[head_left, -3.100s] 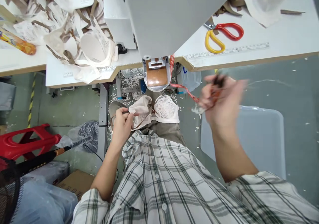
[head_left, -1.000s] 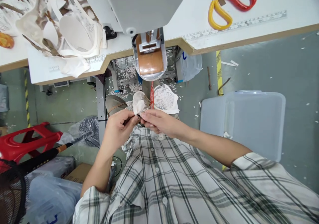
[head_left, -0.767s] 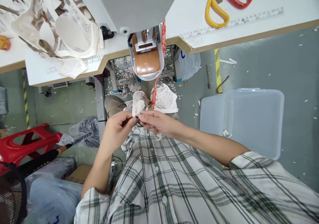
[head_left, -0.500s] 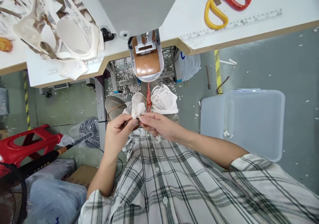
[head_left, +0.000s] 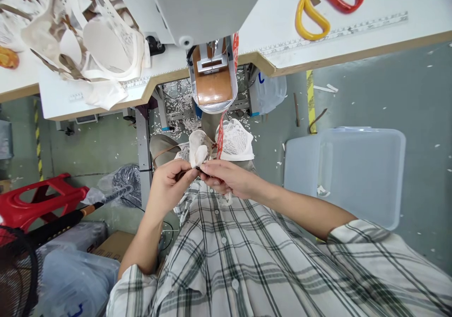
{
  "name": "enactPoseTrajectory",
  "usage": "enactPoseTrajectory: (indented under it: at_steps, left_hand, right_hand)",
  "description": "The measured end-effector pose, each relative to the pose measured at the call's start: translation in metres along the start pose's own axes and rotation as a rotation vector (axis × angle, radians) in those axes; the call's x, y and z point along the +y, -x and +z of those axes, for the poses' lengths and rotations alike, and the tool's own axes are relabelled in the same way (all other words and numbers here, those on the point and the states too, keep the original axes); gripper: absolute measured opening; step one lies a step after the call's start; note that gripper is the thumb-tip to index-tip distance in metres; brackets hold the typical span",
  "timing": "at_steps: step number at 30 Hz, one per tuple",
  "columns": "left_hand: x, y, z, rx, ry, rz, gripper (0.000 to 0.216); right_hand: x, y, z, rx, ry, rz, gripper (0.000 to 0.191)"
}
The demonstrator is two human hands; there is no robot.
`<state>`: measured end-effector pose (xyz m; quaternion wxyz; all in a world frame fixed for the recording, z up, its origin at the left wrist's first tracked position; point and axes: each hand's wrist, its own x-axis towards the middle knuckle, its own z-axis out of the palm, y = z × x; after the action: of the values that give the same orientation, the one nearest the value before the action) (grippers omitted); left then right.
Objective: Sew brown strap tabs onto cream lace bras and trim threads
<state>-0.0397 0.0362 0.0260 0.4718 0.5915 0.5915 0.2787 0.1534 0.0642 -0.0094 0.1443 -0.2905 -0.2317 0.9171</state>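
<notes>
A white lace bra (head_left: 235, 140) lies across my lap, one cup to the right and the other folded up near my fingers. Both hands meet at its lower middle. My left hand (head_left: 173, 180) pinches part of the bra between thumb and forefinger, and a small dark piece shows at the fingertips. Opposite it, touching, my right hand (head_left: 228, 176) is closed on the same spot, with a bit of white fabric hanging below. A red-and-white cord (head_left: 221, 136) runs past the cups up to the sewing machine (head_left: 212, 82) in front of me.
Scissors (head_left: 312, 18) with red and yellow handles lie on the white table (head_left: 356, 39) at right. A heap of bras (head_left: 106, 49) covers its left part. Right of me stands a translucent bin (head_left: 360, 176); at left are a red stool (head_left: 38, 199) and a fan (head_left: 17, 270).
The red-and-white cord now curves to the right and shows beside the machine arm. My hands stay together, the pinched white fabric shifting slightly. The whole view has moved a little.
</notes>
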Motion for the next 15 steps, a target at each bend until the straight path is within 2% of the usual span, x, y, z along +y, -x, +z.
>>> enactPoseTrajectory:
  at_steps: [3, 10, 15]
  left_hand:
    - [-0.0025, 0.0, 0.0019, 0.004, 0.058, -0.035, 0.021]
    - [-0.0098, 0.0042, 0.0092, 0.076, 0.324, -0.22, 0.021]
    - [-0.0058, 0.0042, 0.0085, 0.104, 0.341, -0.205, 0.02]
  right_hand:
    - [0.001, -0.0008, 0.0006, 0.017, 0.019, -0.042, 0.045]
    - [-0.0007, 0.0035, -0.0003, -0.03, 0.012, -0.081, 0.043]
    - [-0.0037, 0.0087, -0.0016, -0.019, 0.024, -0.078, 0.045]
